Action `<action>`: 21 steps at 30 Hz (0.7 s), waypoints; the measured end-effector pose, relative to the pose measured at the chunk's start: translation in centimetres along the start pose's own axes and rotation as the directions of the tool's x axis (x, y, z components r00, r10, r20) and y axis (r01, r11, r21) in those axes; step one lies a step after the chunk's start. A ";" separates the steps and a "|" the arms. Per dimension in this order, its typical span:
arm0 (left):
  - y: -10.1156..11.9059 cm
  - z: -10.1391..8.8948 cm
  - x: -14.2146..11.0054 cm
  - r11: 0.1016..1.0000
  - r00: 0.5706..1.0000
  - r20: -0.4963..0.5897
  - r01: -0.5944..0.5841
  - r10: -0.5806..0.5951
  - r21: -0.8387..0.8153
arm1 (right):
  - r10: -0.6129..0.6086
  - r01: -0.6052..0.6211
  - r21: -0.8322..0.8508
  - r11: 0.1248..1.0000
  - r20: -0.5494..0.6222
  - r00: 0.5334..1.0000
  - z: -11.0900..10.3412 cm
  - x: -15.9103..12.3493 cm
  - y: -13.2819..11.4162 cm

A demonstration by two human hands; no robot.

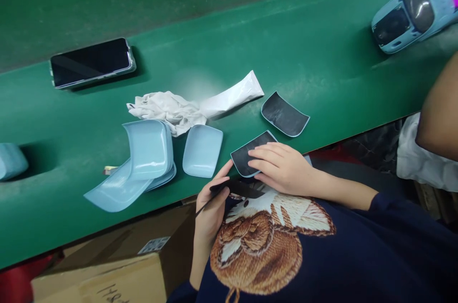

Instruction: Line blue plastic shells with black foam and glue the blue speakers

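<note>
Right hand: [282,169] resting flat on a curved dark-faced panel [250,152] with a pale blue rim.
Left hand: [213,212] holding a black tapered spatula [238,188], thin tip pointing near left, thumb just beside the panel's left corner.
Fingers: right fingers [266,160] together and flat on the panel; left fingers [216,193] clamped around the spatula.
Panel place: on the green tabletop [322,55], right at its near edge.
Second panel: [284,114] dark-faced, just far right of the first, a narrow gap between them.
Left of hands: a loose pale blue shell [202,150], then a stack of pale blue shells [148,150], with one more shell [118,191] splayed beneath it toward the edge.
Far side: white squeeze tube [232,95] beside crumpled white cloth [161,112]; smartphone [92,63] well left.
Far right: pale blue car-shaped shell [415,7], well apart from the hands.
Right edge: another person's bare arm [438,102].
Below near edge: cardboard box [107,276].
</note>
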State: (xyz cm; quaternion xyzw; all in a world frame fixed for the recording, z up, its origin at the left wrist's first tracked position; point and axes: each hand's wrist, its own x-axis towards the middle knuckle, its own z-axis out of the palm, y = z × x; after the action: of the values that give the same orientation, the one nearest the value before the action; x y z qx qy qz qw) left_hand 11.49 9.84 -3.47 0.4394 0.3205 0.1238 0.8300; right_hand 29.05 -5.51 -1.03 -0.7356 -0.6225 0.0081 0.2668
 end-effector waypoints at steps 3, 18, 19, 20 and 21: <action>0.1 -0.3 0.0 1.000 1.000 -0.010 0.016 -0.016 0.005 | -0.060 0.059 0.007 0.998 0.007 0.998 0.2 0.1 -0.1; 0.5 0.0 0.3 0.999 0.999 -0.037 0.041 -0.040 0.020 | -0.042 0.042 0.008 0.999 0.020 0.999 1.0 -0.2 0.0; 0.4 0.0 0.3 0.999 0.998 -0.039 0.044 -0.043 0.022 | -0.046 0.046 0.005 0.999 0.012 0.999 1.0 -0.2 0.0; 0.4 -0.1 0.3 0.999 0.998 -0.042 0.048 -0.047 0.024 | -0.052 0.052 0.000 0.999 0.005 0.999 1.0 -0.1 0.0; 0.3 -0.1 0.3 0.998 0.998 -0.046 0.052 -0.051 0.028 | -0.058 0.058 -0.007 0.998 0.001 0.998 1.0 -0.1 0.0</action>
State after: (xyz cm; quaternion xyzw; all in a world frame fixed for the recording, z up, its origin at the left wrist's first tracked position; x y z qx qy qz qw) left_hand 11.69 10.26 -3.36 0.4400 0.3522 0.1076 0.8190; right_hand 28.64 -5.23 -1.93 -0.7181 -0.6438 -0.0016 0.2642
